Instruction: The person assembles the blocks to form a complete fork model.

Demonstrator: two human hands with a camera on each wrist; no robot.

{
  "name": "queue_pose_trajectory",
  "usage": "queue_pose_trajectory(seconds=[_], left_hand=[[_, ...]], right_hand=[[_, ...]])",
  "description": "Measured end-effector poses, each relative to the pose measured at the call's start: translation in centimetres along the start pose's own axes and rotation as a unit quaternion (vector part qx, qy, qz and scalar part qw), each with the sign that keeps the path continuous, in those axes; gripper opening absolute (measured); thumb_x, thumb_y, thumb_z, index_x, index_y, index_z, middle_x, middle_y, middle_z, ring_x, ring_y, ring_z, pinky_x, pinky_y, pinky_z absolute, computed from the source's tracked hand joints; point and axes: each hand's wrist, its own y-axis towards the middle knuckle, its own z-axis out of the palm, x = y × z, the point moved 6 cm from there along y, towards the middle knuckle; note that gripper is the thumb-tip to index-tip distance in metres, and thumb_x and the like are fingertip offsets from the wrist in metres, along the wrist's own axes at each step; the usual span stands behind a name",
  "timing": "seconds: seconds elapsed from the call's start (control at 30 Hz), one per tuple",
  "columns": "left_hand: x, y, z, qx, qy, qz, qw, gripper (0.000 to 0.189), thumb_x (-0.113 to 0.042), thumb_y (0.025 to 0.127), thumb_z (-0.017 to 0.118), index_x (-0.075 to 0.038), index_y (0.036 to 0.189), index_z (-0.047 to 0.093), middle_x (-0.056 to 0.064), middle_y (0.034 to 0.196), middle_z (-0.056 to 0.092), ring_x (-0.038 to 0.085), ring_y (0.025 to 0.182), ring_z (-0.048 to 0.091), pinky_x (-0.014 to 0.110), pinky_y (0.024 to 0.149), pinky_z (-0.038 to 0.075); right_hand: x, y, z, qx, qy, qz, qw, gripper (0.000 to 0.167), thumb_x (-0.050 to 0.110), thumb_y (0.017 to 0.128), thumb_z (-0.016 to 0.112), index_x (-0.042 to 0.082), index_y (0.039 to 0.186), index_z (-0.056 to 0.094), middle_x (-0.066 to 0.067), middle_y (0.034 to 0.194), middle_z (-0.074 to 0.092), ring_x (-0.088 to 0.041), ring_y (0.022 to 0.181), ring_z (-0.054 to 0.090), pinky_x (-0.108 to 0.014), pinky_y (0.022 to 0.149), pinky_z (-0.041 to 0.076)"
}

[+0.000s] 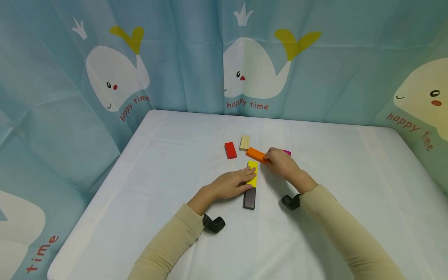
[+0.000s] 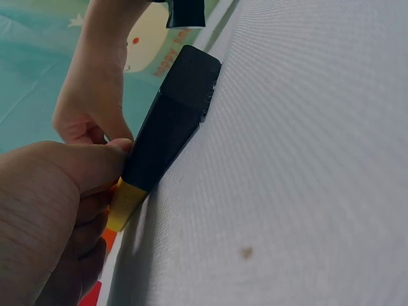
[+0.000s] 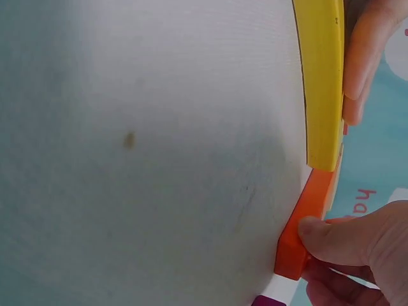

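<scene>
A yellow block (image 1: 252,164) and a dark grey block (image 1: 249,199) lie end to end in a line on the white table. My left hand (image 1: 231,184) rests its fingers on top of the yellow block, with the thumb by the joint between the two. Just beyond the yellow block's far end is an orange block (image 1: 255,154), set at a slant. My right hand (image 1: 282,163) pinches its right end between thumb and fingers (image 3: 338,241). In the right wrist view the orange block's other end comes right up to the yellow block's tip (image 3: 322,159).
A red block (image 1: 230,150) and a pale wooden block (image 1: 245,143) lie beyond my left hand. A magenta block (image 1: 287,152) shows partly behind my right hand. Blue curtains (image 1: 196,70) with whale prints hang along the table's far and left sides.
</scene>
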Motion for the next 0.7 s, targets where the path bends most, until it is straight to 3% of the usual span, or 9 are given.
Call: queue_pose_trajectory(seconds=[0.7], left_hand=[[0.04,0.09,0.01,-0.002,-0.001,0.001,1.0000,0.052,-0.036,0.097,0.045,-0.012,0.141,0.035,-0.004,0.147,0.026,0.004,0.134,0.016,0.019,0.106,0.015]], right_hand=[[-0.03,0.94,0.24,0.016,-0.007,-0.026,0.9995,0.016,-0.006,0.081,0.065,-0.007,0.096,0.069,-0.016,0.094,0.064,-0.031,0.088,0.060,-0.042,0.084,0.048]])
